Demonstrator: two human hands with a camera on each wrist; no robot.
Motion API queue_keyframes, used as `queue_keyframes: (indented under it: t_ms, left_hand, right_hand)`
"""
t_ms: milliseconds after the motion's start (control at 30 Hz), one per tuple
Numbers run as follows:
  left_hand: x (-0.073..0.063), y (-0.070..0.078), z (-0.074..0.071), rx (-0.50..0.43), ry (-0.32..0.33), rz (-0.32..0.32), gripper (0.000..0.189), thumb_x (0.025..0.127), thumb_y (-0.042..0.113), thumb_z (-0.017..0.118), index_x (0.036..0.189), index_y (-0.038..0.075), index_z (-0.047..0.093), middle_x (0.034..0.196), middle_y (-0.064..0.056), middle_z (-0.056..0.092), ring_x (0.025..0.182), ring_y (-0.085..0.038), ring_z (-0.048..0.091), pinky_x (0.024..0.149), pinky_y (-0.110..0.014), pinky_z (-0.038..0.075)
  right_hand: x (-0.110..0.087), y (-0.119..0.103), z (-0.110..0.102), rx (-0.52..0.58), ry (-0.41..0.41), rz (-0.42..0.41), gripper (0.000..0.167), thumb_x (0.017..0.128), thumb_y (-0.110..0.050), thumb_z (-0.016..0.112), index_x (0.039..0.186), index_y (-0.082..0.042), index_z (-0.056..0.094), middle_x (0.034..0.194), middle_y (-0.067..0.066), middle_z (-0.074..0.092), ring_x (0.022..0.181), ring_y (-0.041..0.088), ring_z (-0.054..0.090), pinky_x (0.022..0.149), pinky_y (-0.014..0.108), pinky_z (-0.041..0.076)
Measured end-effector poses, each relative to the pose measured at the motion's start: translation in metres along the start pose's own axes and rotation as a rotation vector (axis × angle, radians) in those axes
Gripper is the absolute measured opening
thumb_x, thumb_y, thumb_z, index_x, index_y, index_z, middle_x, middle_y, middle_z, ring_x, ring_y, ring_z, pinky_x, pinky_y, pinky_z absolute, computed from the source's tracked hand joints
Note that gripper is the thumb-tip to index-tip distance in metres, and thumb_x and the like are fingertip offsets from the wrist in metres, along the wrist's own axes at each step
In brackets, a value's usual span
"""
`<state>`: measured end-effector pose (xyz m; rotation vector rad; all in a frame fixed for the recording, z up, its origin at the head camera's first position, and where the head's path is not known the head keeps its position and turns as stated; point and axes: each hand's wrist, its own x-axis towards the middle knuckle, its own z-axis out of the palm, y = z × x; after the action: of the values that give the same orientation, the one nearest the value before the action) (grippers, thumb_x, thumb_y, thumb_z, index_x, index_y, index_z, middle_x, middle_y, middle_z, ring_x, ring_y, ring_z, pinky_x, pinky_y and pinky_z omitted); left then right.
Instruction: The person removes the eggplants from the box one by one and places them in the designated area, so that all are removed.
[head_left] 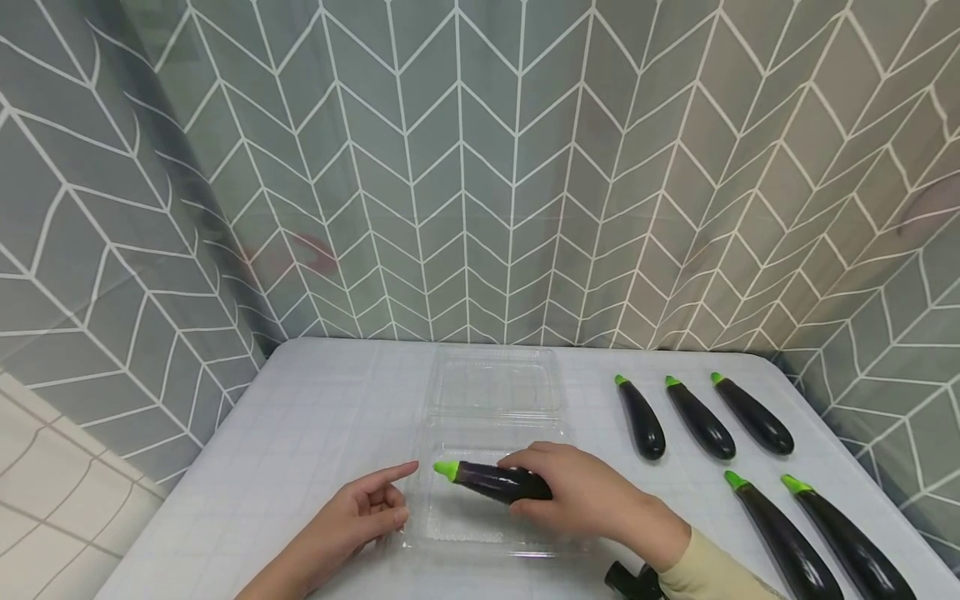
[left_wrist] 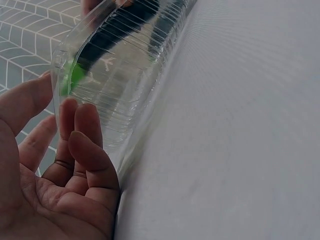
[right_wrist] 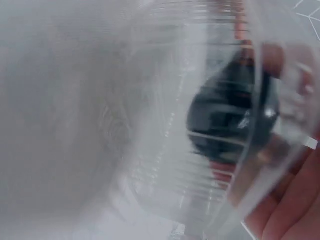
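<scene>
My right hand grips a dark eggplant by its thick end, its green stem tip pointing left. The eggplant is over the bottom half of a clear plastic clamshell box, whose lid lies folded back behind it. In the right wrist view, the eggplant's rounded end shows through the box's ribbed wall. At the box's left edge is my left hand, index finger extended and other fingers loosely bent. In the left wrist view its fingertips are close to the rim; contact is unclear.
Several more eggplants lie on the right of the white-covered table, three in a back row, including one, and two in front, including one. A black object sits by my right forearm. Patterned curtains surround the table.
</scene>
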<state>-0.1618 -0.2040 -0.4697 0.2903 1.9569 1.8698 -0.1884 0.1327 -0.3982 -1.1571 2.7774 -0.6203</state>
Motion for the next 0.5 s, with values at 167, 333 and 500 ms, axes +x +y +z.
queue_keyframes:
  t_ms: [167,333,500]
  left_hand:
    - [0.0,-0.001,0.0,0.003,-0.001,-0.001,0.063,0.095,0.014,0.067,0.151,0.004,0.039,0.098,-0.009,0.059,0.072,-0.011,0.052,0.06,-0.023,0.044]
    - [0.0,0.0,0.001,0.009,-0.004,0.01,0.063,0.096,0.014,0.067,0.151,0.004,0.038,0.097,-0.009,0.059,0.072,-0.011,0.052,0.06,-0.023,0.044]
    - [-0.001,-0.001,0.001,0.012,-0.009,0.029,0.062,0.096,0.013,0.066,0.151,0.003,0.038,0.097,-0.009,0.059,0.072,-0.01,0.052,0.06,-0.022,0.043]
  right_hand:
    - [-0.006,0.003,-0.006,0.074,0.12,0.023,0.045,0.09,-0.038,0.074,0.13,-0.021,0.062,0.11,-0.012,0.063,0.095,0.004,0.057,0.079,0.029,0.05]
    - [-0.015,0.005,-0.013,0.172,0.176,0.087,0.048,0.09,-0.042,0.072,0.132,-0.021,0.061,0.105,-0.013,0.063,0.086,0.004,0.059,0.065,0.024,0.051]
    - [-0.025,0.007,-0.019,0.209,0.214,0.171,0.051,0.089,-0.049,0.071,0.132,-0.024,0.06,0.099,-0.012,0.062,0.081,0.005,0.06,0.061,0.024,0.051]
